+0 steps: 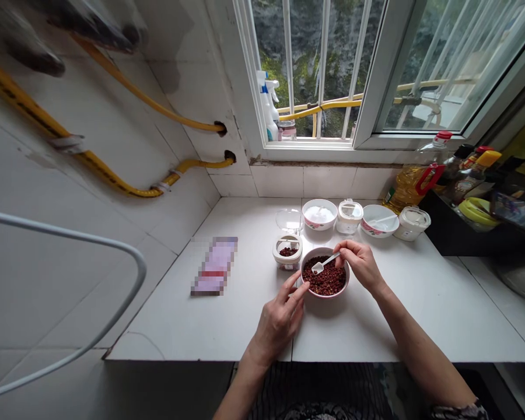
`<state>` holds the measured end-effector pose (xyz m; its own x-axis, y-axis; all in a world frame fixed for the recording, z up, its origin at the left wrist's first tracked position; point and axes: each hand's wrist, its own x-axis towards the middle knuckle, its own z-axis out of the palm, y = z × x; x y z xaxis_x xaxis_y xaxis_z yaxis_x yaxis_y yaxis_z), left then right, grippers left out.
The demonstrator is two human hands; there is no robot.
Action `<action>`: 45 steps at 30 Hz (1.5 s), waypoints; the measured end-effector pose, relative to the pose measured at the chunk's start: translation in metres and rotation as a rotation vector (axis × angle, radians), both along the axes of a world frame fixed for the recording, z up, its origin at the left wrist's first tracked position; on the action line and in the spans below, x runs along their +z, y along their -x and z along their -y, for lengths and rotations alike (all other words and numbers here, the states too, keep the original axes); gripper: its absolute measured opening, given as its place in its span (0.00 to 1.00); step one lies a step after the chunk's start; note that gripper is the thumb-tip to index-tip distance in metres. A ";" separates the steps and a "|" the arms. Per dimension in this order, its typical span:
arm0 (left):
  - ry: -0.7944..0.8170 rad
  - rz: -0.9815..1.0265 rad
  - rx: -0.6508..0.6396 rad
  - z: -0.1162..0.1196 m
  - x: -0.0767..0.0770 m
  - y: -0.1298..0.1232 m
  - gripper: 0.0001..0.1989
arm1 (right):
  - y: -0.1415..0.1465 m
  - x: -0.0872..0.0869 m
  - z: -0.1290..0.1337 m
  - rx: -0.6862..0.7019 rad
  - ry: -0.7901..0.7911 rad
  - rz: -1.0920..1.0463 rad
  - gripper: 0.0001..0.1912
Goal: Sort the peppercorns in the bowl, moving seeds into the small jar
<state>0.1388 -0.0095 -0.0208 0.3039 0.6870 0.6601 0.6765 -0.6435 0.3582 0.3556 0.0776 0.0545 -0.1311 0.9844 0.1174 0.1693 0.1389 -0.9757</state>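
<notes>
By the left hand [280,318], its fingers loosely extended, the near-left rim of a bowl [326,296] of dark red grains [328,281] is touched. A small white spoon [326,262] is gripped in the right hand [362,263]; whether the grains are touched by it is hard to tell. Beside, an open jar [286,264] is set on the surface [354,338]; beyond, two flowered bowls [318,225] are lined up.

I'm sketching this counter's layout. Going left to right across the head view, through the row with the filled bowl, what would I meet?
Pixelated purple item → open jar → filled bowl → right hand. The left hand and spoon overlap others, so they're left out.
</notes>
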 end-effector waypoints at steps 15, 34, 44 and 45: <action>0.011 0.008 -0.016 0.000 -0.001 0.000 0.22 | 0.020 -0.002 0.003 0.007 -0.091 -0.111 0.12; 0.014 0.005 -0.016 0.000 0.000 0.001 0.23 | -0.001 0.006 0.005 -0.060 -0.340 0.220 0.10; 0.006 -0.009 -0.001 0.000 0.000 0.001 0.23 | 0.005 -0.004 0.004 0.070 -0.285 0.311 0.11; 0.009 -0.008 -0.001 0.000 0.000 0.001 0.24 | 0.003 -0.003 0.003 0.066 -0.236 0.265 0.10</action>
<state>0.1379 -0.0096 -0.0209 0.3099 0.6929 0.6511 0.6790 -0.6406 0.3586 0.3522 0.0743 0.0517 -0.2499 0.9226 0.2938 0.3951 0.3742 -0.8390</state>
